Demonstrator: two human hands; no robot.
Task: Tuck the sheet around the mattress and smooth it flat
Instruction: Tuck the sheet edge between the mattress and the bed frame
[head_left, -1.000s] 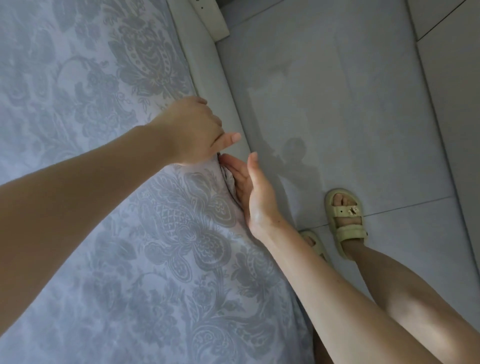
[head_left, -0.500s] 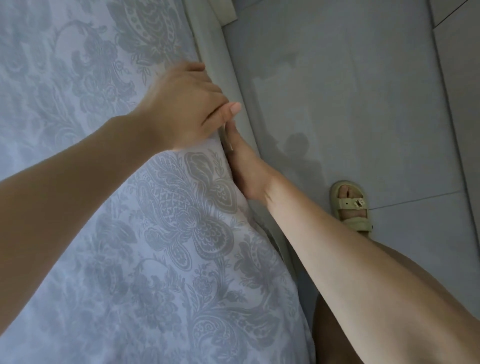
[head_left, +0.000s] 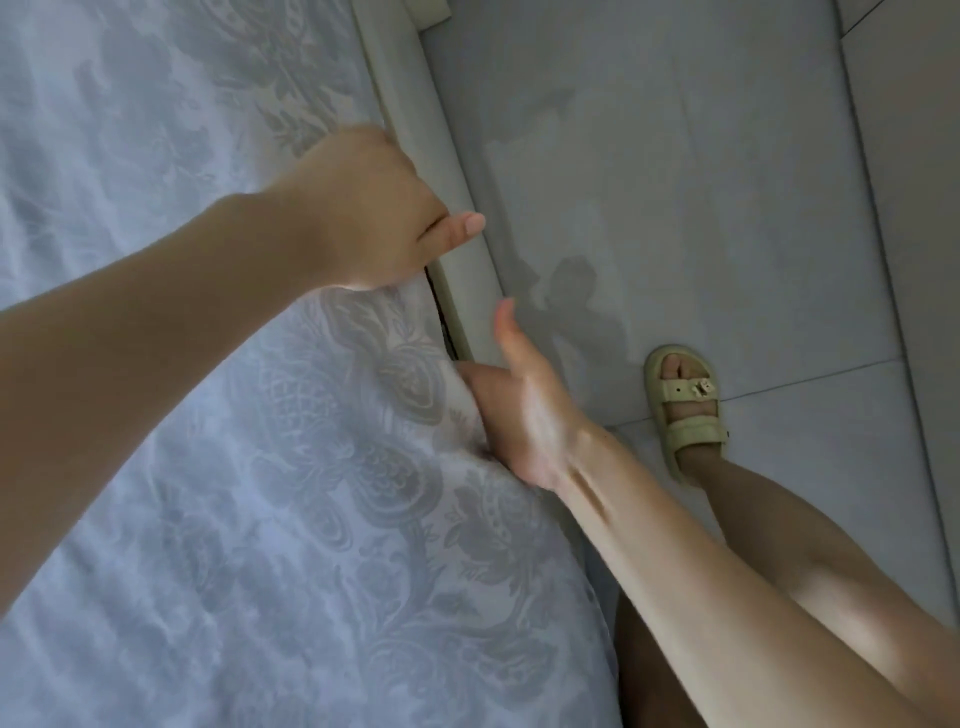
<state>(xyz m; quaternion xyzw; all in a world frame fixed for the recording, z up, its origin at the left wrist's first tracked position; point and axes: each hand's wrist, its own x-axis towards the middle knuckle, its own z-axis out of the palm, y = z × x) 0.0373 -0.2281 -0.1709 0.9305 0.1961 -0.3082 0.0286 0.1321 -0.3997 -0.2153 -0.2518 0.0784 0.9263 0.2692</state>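
Head view. Sheet: grey-white floral cloth over the hidden mattress, filling the left of frame. Its edge meets the pale bed frame at centre.
Left hand, upper centre: fingers curled under at the sheet edge, thumb out. Whether they pinch cloth cannot be told.
Right hand, centre: flat, holding nothing, fingers pushed into the gap beside the frame.
Method advised: lift the edge, drive the cloth deep with the flat hand, work along in short stretches.
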